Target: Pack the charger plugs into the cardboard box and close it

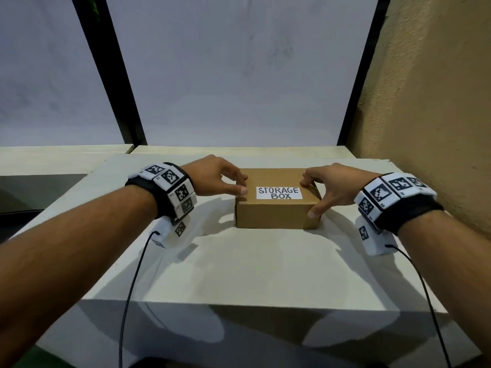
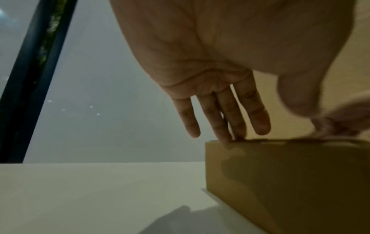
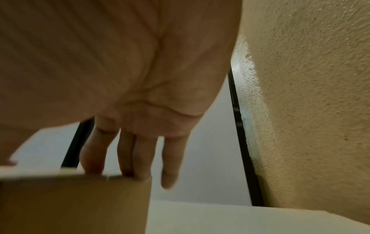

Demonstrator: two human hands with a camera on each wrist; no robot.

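A brown cardboard box [image 1: 276, 212] with a white "STORAGE BOX" label [image 1: 279, 193] sits on the white table, its lid down flat. No charger plugs show in any view. My left hand [image 1: 242, 185] is at the box's left end, fingertips [image 2: 226, 139] touching the top left edge and the thumb on the lid's near-left corner. At the right end my right hand [image 1: 309, 197] lays its fingers [image 3: 138, 172] on the top right edge, while the thumb lies against the near-right corner. In both wrist views the fingers look nearly straight above the box [image 2: 290, 174] [image 3: 70, 202].
The white table [image 1: 239, 266] stretches towards me in front of the box. A rough tan wall [image 1: 438, 102] stands close on the right. Black posts [image 1: 119, 88] and pale panels close off the back. Thin black cables [image 1: 132, 274] hang from both wrist units.
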